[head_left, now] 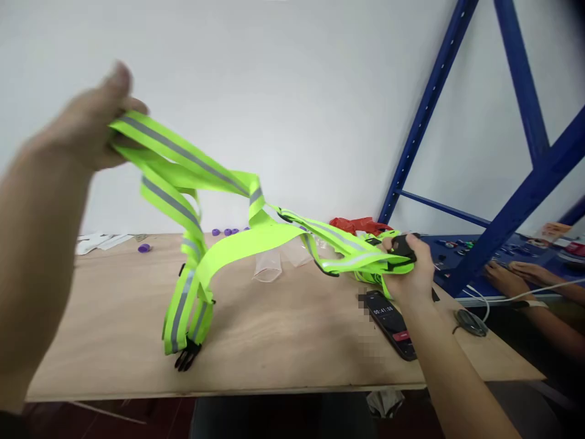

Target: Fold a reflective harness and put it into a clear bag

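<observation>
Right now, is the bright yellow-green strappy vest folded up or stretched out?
Stretched out. The vest hangs between the raised left hand and the right hand, with one strap dangling down to the wooden table.

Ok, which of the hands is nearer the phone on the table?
The right hand. It hovers just above and behind the phone, gripping one end of the reflective strap vest. The left hand is raised high at far left, holding the other end.

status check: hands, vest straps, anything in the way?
Left hand raised, gripping reflective vest straps. Right hand clamps other end low over table. Black buckle dangles onto table. Phone beside right wrist.
</observation>
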Available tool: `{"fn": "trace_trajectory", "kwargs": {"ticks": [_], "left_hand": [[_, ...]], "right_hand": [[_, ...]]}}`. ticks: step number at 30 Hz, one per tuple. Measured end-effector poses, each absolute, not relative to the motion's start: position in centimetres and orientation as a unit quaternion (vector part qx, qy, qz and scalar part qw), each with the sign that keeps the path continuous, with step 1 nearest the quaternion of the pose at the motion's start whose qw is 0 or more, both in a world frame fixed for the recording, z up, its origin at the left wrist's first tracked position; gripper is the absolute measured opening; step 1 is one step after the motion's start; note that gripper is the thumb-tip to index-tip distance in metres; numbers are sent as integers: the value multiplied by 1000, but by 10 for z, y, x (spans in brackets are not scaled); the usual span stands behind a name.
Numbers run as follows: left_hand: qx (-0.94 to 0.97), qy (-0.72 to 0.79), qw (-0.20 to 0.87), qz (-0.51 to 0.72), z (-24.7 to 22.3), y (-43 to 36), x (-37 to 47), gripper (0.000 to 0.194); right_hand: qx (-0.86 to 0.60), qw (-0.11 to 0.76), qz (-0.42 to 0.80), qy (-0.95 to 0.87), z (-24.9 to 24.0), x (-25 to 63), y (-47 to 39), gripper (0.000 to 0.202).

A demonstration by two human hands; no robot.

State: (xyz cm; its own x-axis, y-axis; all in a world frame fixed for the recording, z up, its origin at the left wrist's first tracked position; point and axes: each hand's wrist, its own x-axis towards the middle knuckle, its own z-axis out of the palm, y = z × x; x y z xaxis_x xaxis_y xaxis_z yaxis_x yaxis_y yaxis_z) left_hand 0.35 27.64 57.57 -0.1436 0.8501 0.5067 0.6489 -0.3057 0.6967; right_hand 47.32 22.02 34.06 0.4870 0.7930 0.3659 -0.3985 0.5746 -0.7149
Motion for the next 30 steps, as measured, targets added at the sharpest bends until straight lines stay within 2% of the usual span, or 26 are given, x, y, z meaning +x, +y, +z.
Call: {"fn": "trace_trajectory", "kwargs": {"ticks": [2, 5, 11, 14, 17, 19, 21, 23, 27, 30], "left_hand": [[669, 550, 180, 466, 560, 284, 29, 67], [704, 543, 252, 381, 522, 304, 55, 49], [724, 592, 281, 216, 427, 336, 57, 50], [738, 567, 326, 168, 387, 341, 54, 53], [747, 553, 317, 189, 354, 340, 55, 51], [748, 550, 286, 236, 337, 332, 56, 44], [742, 551, 243, 293, 322, 315, 53, 41], [727, 564, 203, 334, 306, 288, 45, 42], [704, 606, 183, 322, 264, 220, 22, 32], [689, 625, 217, 294, 238, 182, 11, 29]], "right_hand": [[-330, 803, 324, -375, 323, 465, 218, 32], [-464, 716, 264, -449, 283, 456, 211, 33], [-594, 530, 194, -573, 210, 456, 189, 40], [-624, 405, 178, -644, 198, 462, 186, 37], [-651, 259, 142, -699, 202, 461, 199, 36], [-646, 213, 88, -728, 211, 447, 217, 35], [-601, 208, 27, -771, 220, 420, 240, 32], [-523, 186, -8, -832, 225, 384, 265, 42], [-439, 87, -40, -893, 221, 319, 311, 67], [-428, 69, -28, -901, 218, 302, 331, 63]]}}
